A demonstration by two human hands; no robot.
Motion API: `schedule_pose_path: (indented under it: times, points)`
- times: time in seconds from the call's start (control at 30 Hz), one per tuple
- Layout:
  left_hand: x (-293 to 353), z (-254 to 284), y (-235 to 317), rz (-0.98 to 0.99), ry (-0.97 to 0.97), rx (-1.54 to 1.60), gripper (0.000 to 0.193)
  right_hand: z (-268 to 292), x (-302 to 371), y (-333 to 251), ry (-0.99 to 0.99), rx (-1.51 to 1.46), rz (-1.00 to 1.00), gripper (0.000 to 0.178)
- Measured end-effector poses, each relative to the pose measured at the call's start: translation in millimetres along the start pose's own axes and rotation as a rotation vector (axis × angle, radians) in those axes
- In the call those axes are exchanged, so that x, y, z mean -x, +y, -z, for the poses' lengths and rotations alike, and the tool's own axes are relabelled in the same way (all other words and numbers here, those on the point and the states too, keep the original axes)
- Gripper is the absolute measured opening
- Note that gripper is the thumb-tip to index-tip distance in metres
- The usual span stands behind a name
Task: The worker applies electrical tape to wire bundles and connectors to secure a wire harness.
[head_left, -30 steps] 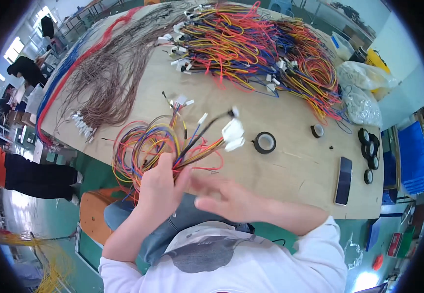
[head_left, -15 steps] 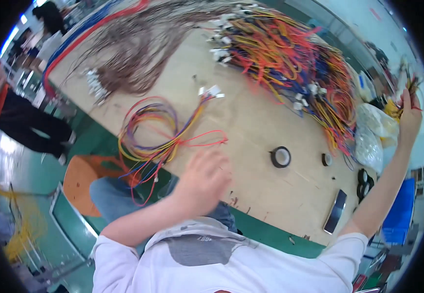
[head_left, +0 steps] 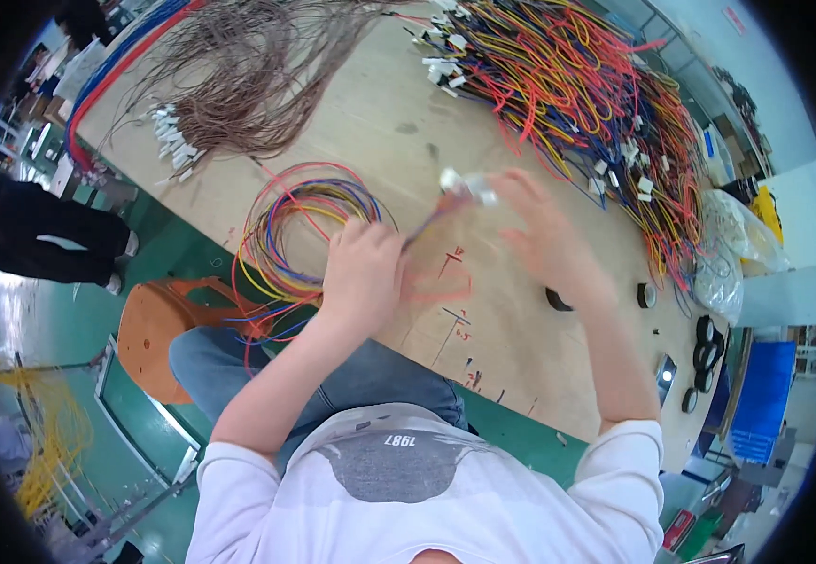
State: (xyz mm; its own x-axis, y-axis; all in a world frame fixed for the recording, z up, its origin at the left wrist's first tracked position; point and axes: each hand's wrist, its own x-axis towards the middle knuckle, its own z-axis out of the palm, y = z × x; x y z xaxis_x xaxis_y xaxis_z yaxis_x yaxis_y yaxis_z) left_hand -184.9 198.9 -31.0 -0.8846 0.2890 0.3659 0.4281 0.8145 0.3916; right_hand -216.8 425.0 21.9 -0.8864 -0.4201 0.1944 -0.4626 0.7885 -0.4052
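The right hand (head_left: 547,233) has left the surface's (head_left: 539,381) right edge for the connectors (head_left: 469,186); the left hand (head_left: 363,274) now grips the coil (head_left: 274,226).

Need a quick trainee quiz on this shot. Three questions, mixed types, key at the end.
1. Multiple choice: whose fingers are closed over the wires of the coil?
A) left hand
B) right hand
C) neither hand

2. True or false: the phone lies to the right of the coil.

3. Fill in the colour: the stool beside the person's legs is ____.

Key: 1 A; 2 true; 3 orange.
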Motion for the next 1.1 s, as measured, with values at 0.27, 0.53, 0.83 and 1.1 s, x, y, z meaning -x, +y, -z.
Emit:
schedule_pose_path:
  times: [0.27,0.53,0.83,1.1]
  points:
    - [34.6,30.6,10.3,-0.097,-0.174,0.132,0.029,2.4,51.6,-12.1,-0.247,-0.341,-0.052,0.042]
    - [28.8,-2.0,38.5,-0.095,-0.141,0.589,0.034,10.8,49.9,-40.1,-0.082,-0.599,0.060,0.027]
    - [18.9,2.3,43.1,0.030,-0.138,0.476,0.043,-39.4,-24.0,-10.6,-0.145,-0.623,-0.405,0.021]
    - [29.0,0.7,37.5,-0.224,-0.329,0.421,0.032,-24.3,35.7,-6.0,-0.535,-0.574,-0.691,0.033]
